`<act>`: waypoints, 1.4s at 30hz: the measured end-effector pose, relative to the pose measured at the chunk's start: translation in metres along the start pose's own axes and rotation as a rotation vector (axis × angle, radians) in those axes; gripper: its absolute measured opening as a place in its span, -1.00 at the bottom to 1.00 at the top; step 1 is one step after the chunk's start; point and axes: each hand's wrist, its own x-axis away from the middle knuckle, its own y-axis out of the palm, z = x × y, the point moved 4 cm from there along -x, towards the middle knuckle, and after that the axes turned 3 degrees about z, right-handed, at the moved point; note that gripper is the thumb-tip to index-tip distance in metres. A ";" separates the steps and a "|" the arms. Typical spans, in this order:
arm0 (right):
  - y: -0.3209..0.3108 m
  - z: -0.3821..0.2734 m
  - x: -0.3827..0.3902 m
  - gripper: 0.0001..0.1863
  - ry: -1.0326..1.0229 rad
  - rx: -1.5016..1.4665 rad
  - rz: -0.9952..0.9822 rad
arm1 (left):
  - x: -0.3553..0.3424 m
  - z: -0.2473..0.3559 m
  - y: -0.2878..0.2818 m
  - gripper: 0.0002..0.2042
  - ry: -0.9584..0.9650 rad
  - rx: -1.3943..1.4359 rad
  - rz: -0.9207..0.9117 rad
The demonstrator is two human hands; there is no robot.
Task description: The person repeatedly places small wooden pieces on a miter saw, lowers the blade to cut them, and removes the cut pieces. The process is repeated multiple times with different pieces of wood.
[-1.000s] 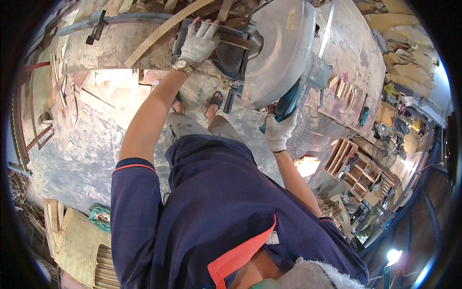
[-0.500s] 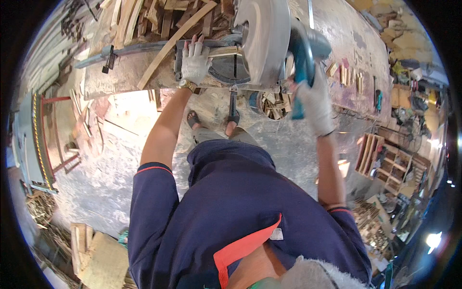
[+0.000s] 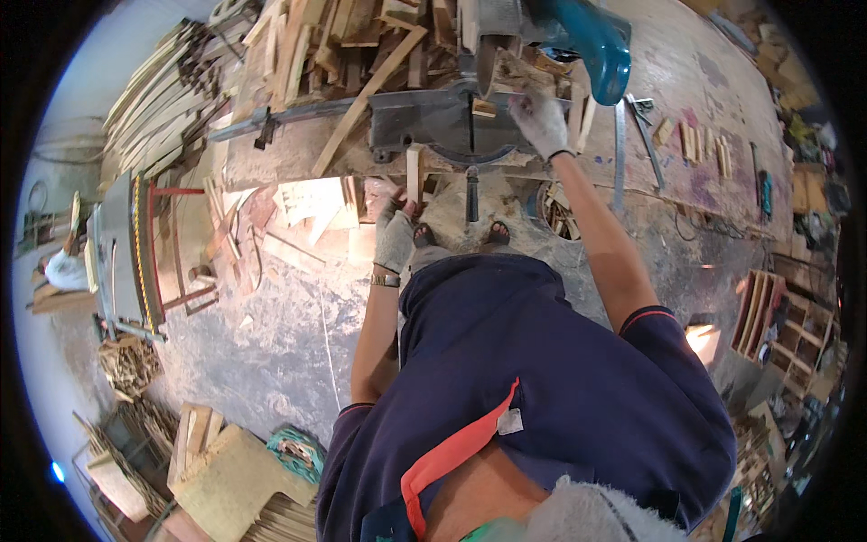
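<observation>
My left hand [image 3: 395, 237], in a pale work glove with bare fingertips, is closed around the lower end of a short wood strip [image 3: 414, 173]. It holds the strip in front of the bench's near edge. My gloved right hand [image 3: 540, 125] is over the right side of the miter saw's grey base [image 3: 406, 124], fingers reaching left and apparently apart, with nothing seen in them. A small wood offcut [image 3: 484, 108] lies by the blade slot, left of those fingers. Above my right hand is the saw's teal handle [image 3: 607, 59], untouched.
Scrap wood [image 3: 361, 41] is heaped behind the saw fence, and a long slat [image 3: 370, 99] leans across it at left. Small blocks [image 3: 691, 143] and a metal square [image 3: 645, 140] lie on the bench at right. A bucket of offcuts [image 3: 560, 212] stands below.
My right hand has let go of the saw handle and moved down to the base; the saw head is raised. My left hand has left the fence and now holds a wood strip nearer my body.
</observation>
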 end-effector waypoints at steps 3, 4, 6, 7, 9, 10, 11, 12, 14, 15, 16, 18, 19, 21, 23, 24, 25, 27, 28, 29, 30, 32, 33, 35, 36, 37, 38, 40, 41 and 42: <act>0.063 0.006 0.007 -0.49 -0.146 0.184 -0.072 | 0.021 -0.002 -0.005 -0.73 0.002 0.118 -0.044; 0.072 0.005 0.006 -0.49 -0.155 0.183 -0.066 | 0.026 -0.001 -0.003 -0.75 0.003 0.203 -0.095; 0.082 0.006 0.005 -0.49 -0.030 0.238 -0.157 | 0.036 0.001 0.002 -0.71 0.047 0.315 -0.175; 0.082 0.005 0.004 -0.51 -0.004 0.231 -0.162 | 0.039 0.002 0.006 -0.70 0.077 0.333 -0.196; 0.080 0.002 0.003 -0.53 0.006 0.202 -0.164 | 0.048 0.003 0.015 -0.68 0.107 0.352 -0.213; 0.077 0.002 0.004 -0.55 0.018 0.189 -0.160 | 0.051 0.004 0.021 -0.67 0.120 0.370 -0.248; 0.075 0.002 0.006 -0.58 0.000 0.160 -0.136 | 0.054 0.005 0.027 -0.66 0.123 0.389 -0.275; 0.074 0.000 0.011 -0.59 -0.089 0.103 -0.126 | 0.055 0.005 0.033 -0.65 0.122 0.410 -0.307; 0.065 0.010 0.024 -0.61 -0.184 0.037 -0.124 | 0.056 0.001 0.041 -0.64 0.006 0.443 -0.249; 0.064 0.017 0.036 -0.65 -0.146 -0.112 -0.100 | 0.056 -0.003 0.043 -0.65 -0.079 0.453 -0.207; 0.062 0.028 0.046 -0.63 -0.163 -0.176 -0.152 | 0.057 -0.008 0.046 -0.67 -0.113 0.387 -0.159; 0.063 0.056 0.084 -0.67 -0.003 -0.590 -0.210 | 0.057 -0.014 0.053 -0.71 -0.035 0.105 -0.127; 0.068 0.086 0.113 -0.73 0.304 -0.756 -0.489 | 0.059 -0.019 0.053 -0.69 -0.081 -0.029 -0.093; 0.065 0.135 0.169 -0.77 0.446 -0.775 -0.679 | 0.060 -0.025 0.057 -0.65 -0.135 -0.200 -0.148; 0.068 0.181 0.221 -0.73 0.600 -0.898 -0.602 | 0.060 -0.032 0.060 -0.62 -0.229 -0.328 -0.158; 0.066 0.205 0.244 -0.71 0.660 -0.814 -0.476 | 0.059 -0.032 0.066 -0.61 -0.212 -0.317 -0.234; 0.066 0.229 0.266 -0.69 0.793 -0.684 -0.404 | 0.059 -0.033 0.070 -0.61 -0.223 -0.332 -0.253; 0.058 0.265 0.294 -0.65 0.930 -0.786 -0.223 | 0.057 -0.034 0.081 -0.60 -0.239 -0.378 -0.290; 0.056 0.279 0.304 -0.63 1.078 -0.791 -0.170 | 0.054 -0.033 0.089 -0.60 -0.245 -0.395 -0.304; 0.051 0.289 0.306 -0.62 1.068 -0.731 -0.135 | 0.051 -0.033 0.097 -0.61 -0.249 -0.403 -0.330; 0.044 0.298 0.309 -0.62 1.130 -0.613 -0.122 | 0.048 -0.034 0.106 -0.62 -0.243 -0.395 -0.374; 0.035 0.301 0.311 -0.60 1.205 -0.490 -0.114 | 0.039 -0.040 0.121 -0.62 -0.258 -0.577 -0.387; 0.032 0.299 0.309 -0.58 1.214 -0.488 -0.117 | 0.036 -0.043 0.129 -0.62 -0.240 -0.647 -0.424; 0.030 0.284 0.307 -0.53 1.183 -0.552 -0.150 | 0.030 -0.049 0.142 -0.62 -0.177 -0.855 -0.488; 0.032 0.272 0.305 -0.49 1.151 -0.635 -0.122 | 0.027 -0.053 0.149 -0.62 -0.124 -0.983 -0.525; 0.034 0.260 0.302 -0.45 1.137 -0.712 -0.096 | 0.024 -0.057 0.156 -0.61 -0.067 -1.108 -0.560; 0.036 0.247 0.301 -0.41 1.149 -0.773 -0.092 | 0.023 -0.061 0.161 -0.60 -0.021 -1.232 -0.582; 0.038 0.220 0.294 -0.39 1.143 -1.194 -0.153 | 0.021 -0.069 0.174 -0.59 0.085 -1.476 -0.625; 0.036 0.206 0.290 -0.38 1.143 -1.394 -0.172 | 0.021 -0.075 0.178 -0.56 0.068 -1.507 -0.606; 0.032 0.194 0.287 -0.37 1.097 -1.400 -0.218 | 0.021 -0.079 0.185 -0.56 0.119 -1.557 -0.638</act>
